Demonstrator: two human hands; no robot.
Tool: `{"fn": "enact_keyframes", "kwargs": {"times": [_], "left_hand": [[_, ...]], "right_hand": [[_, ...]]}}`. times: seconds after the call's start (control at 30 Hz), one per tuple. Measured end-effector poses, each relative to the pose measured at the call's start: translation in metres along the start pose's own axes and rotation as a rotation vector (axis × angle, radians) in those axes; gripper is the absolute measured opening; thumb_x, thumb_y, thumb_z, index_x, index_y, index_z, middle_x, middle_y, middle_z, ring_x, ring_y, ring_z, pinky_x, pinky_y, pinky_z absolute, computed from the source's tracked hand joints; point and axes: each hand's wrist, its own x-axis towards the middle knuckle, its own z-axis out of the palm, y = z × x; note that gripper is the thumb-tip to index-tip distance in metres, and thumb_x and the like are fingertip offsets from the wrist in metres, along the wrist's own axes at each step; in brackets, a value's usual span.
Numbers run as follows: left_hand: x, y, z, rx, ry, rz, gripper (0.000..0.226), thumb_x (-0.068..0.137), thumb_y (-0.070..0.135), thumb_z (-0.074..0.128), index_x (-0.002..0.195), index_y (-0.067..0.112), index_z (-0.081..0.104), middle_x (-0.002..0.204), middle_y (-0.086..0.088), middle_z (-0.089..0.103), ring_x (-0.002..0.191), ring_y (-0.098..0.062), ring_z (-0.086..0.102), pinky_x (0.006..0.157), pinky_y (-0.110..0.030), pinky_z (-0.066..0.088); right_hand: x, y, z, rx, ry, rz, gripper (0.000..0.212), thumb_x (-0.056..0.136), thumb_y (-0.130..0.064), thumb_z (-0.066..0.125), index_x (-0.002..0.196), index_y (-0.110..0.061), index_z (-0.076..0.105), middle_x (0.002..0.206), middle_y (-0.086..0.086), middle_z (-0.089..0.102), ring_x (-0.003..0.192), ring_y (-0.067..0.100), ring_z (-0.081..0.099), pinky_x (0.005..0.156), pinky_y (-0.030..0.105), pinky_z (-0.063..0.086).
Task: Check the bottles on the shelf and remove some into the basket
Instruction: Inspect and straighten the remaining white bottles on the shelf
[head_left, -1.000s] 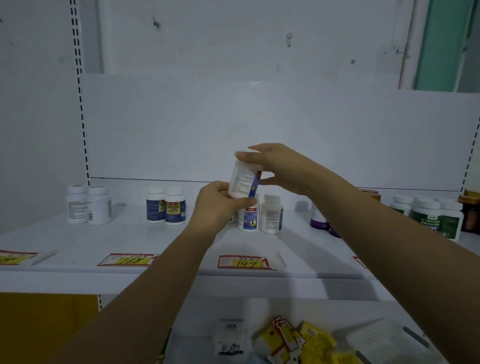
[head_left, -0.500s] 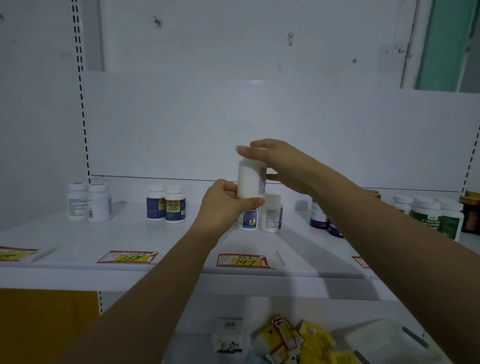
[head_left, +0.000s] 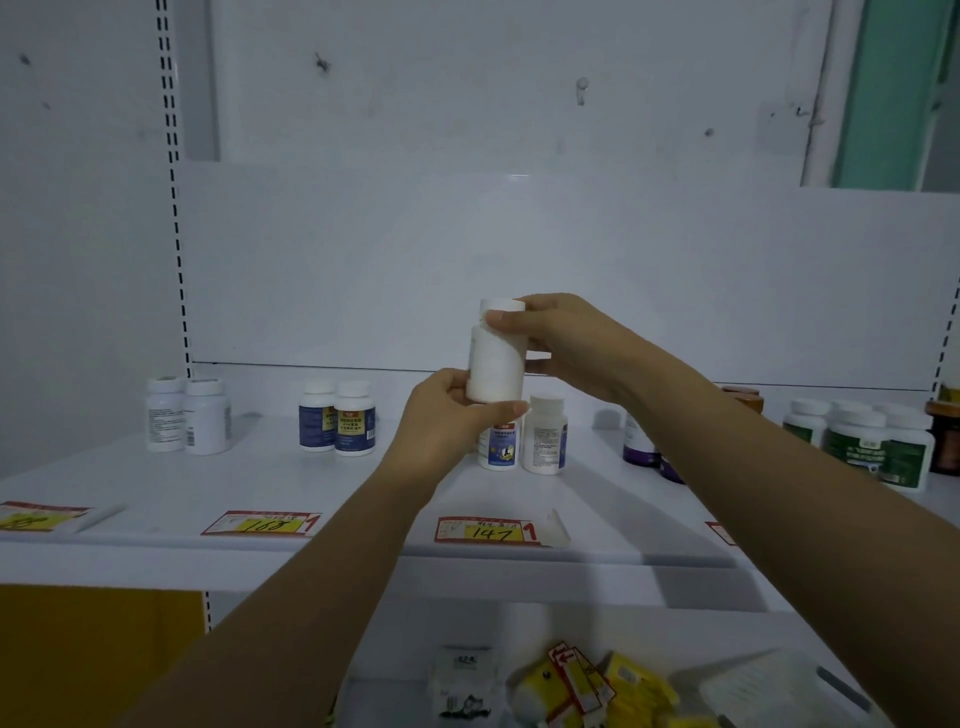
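A white pill bottle (head_left: 496, 358) is held upright above the white shelf (head_left: 332, 488), its plain white side toward me. My left hand (head_left: 447, 415) grips its base from the left. My right hand (head_left: 561, 338) pinches its cap and upper body from the right. Directly behind and below stand two more bottles (head_left: 524, 441). Further left on the shelf are a blue-labelled pair (head_left: 337, 418) and a white pair (head_left: 188, 414). Green-labelled bottles (head_left: 862, 441) and purple ones (head_left: 644, 452) stand at the right. No basket is in view.
Red and yellow price tags (head_left: 488, 531) line the shelf's front edge. On the lower shelf lie yellow packets (head_left: 597, 680) and a small white pack (head_left: 465, 680). A brown jar (head_left: 945, 436) stands at the far right, and a yellow panel (head_left: 98, 649) fills the lower left.
The bottle has been turned in my hands from tilted, label showing, to upright with its plain side toward me. Both hands stay on it at about the same spot.
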Motion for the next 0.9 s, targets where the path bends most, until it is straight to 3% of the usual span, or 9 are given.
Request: {"fn": "enact_keyframes", "kwargs": {"times": [0.13,0.33,0.43,0.53,0.63,0.7,0.77,0.8,0.9], "left_hand": [[0.004,0.001,-0.001,0.017,-0.038,0.038,0.053,0.076,0.02,0.075,0.123,0.014,0.051,0.115,0.001,0.059,0.099,-0.012,0.057,0.073,-0.015,0.045],[0.021,0.025,-0.012,-0.087,0.036,0.311,0.05,0.069,0.0,0.078,0.114,0.014,0.062,0.114,0.004,0.067,0.112,-0.01,0.06,0.09,-0.022,0.049],[0.028,0.041,-0.015,0.004,0.076,0.457,0.057,0.068,0.004,0.079,0.121,0.014,0.063,0.117,0.003,0.066,0.115,-0.011,0.057,0.097,-0.032,0.048],[0.029,0.045,-0.014,0.077,0.077,0.503,0.059,0.067,0.011,0.082,0.122,0.017,0.063,0.118,0.004,0.066,0.116,-0.013,0.057,0.1,-0.04,0.046],[0.029,0.042,-0.013,0.105,0.075,0.486,0.058,0.067,0.015,0.082,0.122,0.019,0.063,0.118,0.007,0.066,0.116,-0.009,0.056,0.101,-0.038,0.045],[0.029,0.043,-0.015,0.118,0.042,0.449,0.055,0.066,0.019,0.083,0.118,0.022,0.065,0.114,0.013,0.067,0.111,0.001,0.057,0.098,-0.024,0.046],[0.027,0.046,-0.017,0.103,-0.02,0.344,0.048,0.066,0.023,0.083,0.111,0.022,0.066,0.103,0.016,0.068,0.095,0.01,0.06,0.081,-0.008,0.047],[0.026,0.048,-0.018,0.077,-0.056,0.271,0.045,0.066,0.026,0.083,0.108,0.021,0.067,0.099,0.014,0.07,0.09,0.008,0.062,0.076,-0.008,0.048],[0.021,0.05,-0.019,-0.076,-0.185,0.028,0.052,0.066,0.033,0.079,0.11,0.009,0.066,0.097,-0.003,0.073,0.094,-0.013,0.068,0.09,-0.026,0.05]], "right_hand": [[-0.006,-0.001,0.004,-0.077,0.124,-0.108,0.033,0.085,-0.018,0.069,0.116,-0.011,0.062,0.113,0.006,0.066,0.107,0.021,0.063,0.089,0.032,0.054],[-0.033,-0.007,0.022,-0.246,0.342,-0.581,0.044,0.077,-0.016,0.076,0.118,-0.019,0.061,0.115,-0.008,0.065,0.109,0.007,0.06,0.096,0.027,0.049],[-0.041,-0.005,0.02,-0.303,0.426,-0.767,0.05,0.077,-0.015,0.077,0.123,-0.013,0.058,0.122,-0.003,0.063,0.115,0.007,0.058,0.1,0.03,0.047],[-0.043,0.0,0.017,-0.328,0.465,-0.824,0.051,0.079,-0.015,0.076,0.125,-0.01,0.057,0.125,0.0,0.062,0.118,0.009,0.057,0.101,0.033,0.047],[-0.043,-0.004,0.015,-0.318,0.433,-0.787,0.049,0.079,-0.016,0.075,0.125,-0.013,0.057,0.124,-0.003,0.062,0.117,0.007,0.057,0.1,0.03,0.048],[-0.041,-0.014,0.01,-0.245,0.402,-0.69,0.047,0.08,-0.017,0.074,0.124,-0.017,0.058,0.122,-0.006,0.062,0.113,0.005,0.058,0.098,0.025,0.048],[-0.034,-0.029,0.003,-0.149,0.394,-0.543,0.042,0.081,-0.021,0.073,0.12,-0.019,0.059,0.117,-0.006,0.065,0.108,0.005,0.061,0.094,0.025,0.051],[-0.029,-0.037,0.0,-0.136,0.399,-0.455,0.038,0.082,-0.025,0.073,0.117,-0.018,0.061,0.112,-0.005,0.066,0.104,0.007,0.062,0.092,0.028,0.052],[-0.013,-0.056,-0.005,-0.153,0.386,-0.103,0.026,0.08,-0.034,0.073,0.093,-0.015,0.061,0.093,0.0,0.065,0.089,0.017,0.066,0.085,0.032,0.056]]}}
